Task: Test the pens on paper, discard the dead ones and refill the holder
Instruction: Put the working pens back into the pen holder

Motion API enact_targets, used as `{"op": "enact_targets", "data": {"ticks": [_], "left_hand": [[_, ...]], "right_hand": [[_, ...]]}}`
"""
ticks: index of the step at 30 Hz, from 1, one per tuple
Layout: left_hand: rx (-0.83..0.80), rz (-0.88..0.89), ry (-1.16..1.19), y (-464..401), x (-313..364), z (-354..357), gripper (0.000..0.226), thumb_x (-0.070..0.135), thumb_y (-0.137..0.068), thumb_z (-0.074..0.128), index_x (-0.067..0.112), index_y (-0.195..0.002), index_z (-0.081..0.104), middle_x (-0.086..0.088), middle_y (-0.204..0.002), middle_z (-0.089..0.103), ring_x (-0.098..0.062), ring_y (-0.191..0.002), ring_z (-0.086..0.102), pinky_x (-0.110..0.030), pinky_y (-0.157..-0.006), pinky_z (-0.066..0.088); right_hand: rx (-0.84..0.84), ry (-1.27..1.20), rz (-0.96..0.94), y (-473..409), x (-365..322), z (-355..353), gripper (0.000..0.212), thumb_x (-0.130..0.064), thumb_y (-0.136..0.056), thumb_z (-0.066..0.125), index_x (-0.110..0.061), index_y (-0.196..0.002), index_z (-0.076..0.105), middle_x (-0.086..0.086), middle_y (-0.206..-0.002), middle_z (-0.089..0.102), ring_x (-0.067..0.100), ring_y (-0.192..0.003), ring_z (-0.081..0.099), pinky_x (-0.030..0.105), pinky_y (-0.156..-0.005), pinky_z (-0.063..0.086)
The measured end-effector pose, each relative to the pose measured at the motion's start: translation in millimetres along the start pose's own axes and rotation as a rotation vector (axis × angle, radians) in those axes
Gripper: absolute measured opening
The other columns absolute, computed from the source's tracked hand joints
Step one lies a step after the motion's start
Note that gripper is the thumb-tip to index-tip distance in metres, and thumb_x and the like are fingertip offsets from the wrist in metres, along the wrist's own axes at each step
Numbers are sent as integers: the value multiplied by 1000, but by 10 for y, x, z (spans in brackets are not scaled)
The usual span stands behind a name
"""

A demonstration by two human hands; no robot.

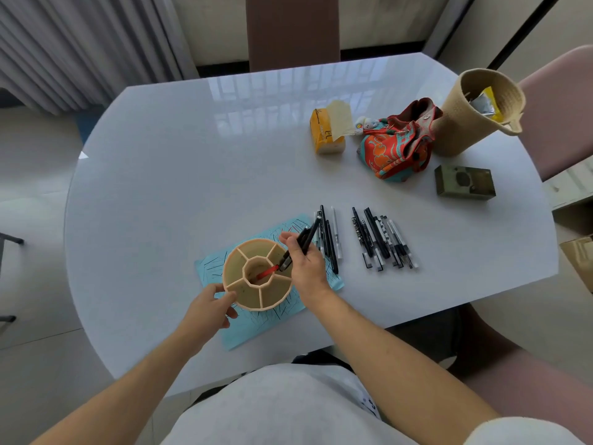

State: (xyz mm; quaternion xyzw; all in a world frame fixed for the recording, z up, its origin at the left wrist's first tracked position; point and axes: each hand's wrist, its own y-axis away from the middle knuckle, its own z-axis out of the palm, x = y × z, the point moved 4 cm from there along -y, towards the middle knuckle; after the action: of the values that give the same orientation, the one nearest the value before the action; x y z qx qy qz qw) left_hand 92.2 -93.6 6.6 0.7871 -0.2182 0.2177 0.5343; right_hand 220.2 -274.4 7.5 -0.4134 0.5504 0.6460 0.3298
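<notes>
Peach plastic holder sits on scribbled blue paper, your left hand gripping its wall, right hand clasping black pens above it: refilling underway, next lower them into a compartment.

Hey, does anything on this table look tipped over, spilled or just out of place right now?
Nothing is spilled or broken. The woven basket at the far right appears to lean away, though the wide lens may cause that. The pen holder stands on the scribbled blue paper, steadied by the left hand.
</notes>
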Motion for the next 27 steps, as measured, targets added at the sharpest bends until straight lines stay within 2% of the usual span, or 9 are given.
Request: {"op": "enact_targets", "data": {"ticks": [2, 4, 8, 10, 14, 16, 18, 21, 27], "left_hand": [[-2, -1, 1, -2, -8, 0, 22, 36, -98, 56, 21, -113, 56, -12, -87, 72, -19, -68, 63, -28, -60, 53], [0, -4, -4, -11, -9, 3, 21, 36, -98, 56, 20, -113, 56, -12, -86, 72, -19, -67, 62, -28, -60, 53], [0, -15, -18, -27, -10, -1, 22, 36, -98, 56, 21, -114, 55, -12, -86, 72, -18, -66, 63, -27, -59, 53], [2, -11, -11, -33, -21, -13, 22, 35, -98, 57, 21, -114, 56, -11, -86, 72, -18, -65, 63, -27, -59, 53], [2, -24, -14, -39, -20, -16, 22, 35, -98, 56, 22, -115, 56, -11, -86, 72, -19, -67, 63, -27, -60, 53], [3, -29, -17, -41, -11, -3, 23, 36, -99, 55, 21, -116, 55, -12, -87, 72, -19, -67, 63, -28, -60, 53], [9, -29, -19, -37, -1, 2, 22, 35, -99, 55, 20, -116, 55, -12, -87, 71, -19, -67, 62, -28, -60, 53], [11, -23, -17, -22, 8, 10, 20, 33, -100, 54, 19, -114, 55, -13, -87, 71, -20, -67, 62, -30, -62, 54], [33, -30, -5, 2, -20, 24, 19, 33, -99, 56, 20, -113, 56, -12, -86, 72, -22, -69, 64, -31, -63, 54]], "right_hand": [[-11, 3, -6, -27, -68, 77, 22, -46, -103, 53, -33, -111, 70, -12, -116, 74, -5, -106, 67, 8, -78, 51], [-23, 17, -6, -55, -104, 144, 26, -50, -103, 50, -34, -113, 68, -12, -116, 73, -3, -110, 66, 15, -88, 52], [-45, 112, 1, -65, -17, 151, 23, -51, -98, 59, -32, -101, 70, -12, -87, 72, 8, -88, 70, 36, -88, 58], [-58, 172, -5, -38, 49, 93, 22, -50, -91, 66, -30, -98, 71, -8, -89, 73, 15, -89, 72, 44, -89, 60], [-165, 150, -68, 24, 51, -124, 45, -61, -90, 62, -30, -122, 70, -13, -119, 71, 3, -114, 65, 24, -99, 52], [-78, 175, -76, -49, -14, -346, 52, -62, -93, 55, -23, -124, 70, -12, -116, 72, 2, -110, 66, 18, -94, 52], [109, 337, -80, -235, -98, -629, 37, -47, -93, 60, -18, -112, 72, -10, -99, 72, 8, -96, 69, 22, -80, 54], [311, 712, -75, -544, -206, -997, 20, -17, -94, 60, -13, -112, 68, 1, -102, 70, 19, -94, 67, 25, -75, 51], [141, 1241, -30, -910, -217, -1109, 29, -22, -97, 59, -12, -125, 59, 9, -115, 69, 28, -100, 67, 43, -83, 59]]}}
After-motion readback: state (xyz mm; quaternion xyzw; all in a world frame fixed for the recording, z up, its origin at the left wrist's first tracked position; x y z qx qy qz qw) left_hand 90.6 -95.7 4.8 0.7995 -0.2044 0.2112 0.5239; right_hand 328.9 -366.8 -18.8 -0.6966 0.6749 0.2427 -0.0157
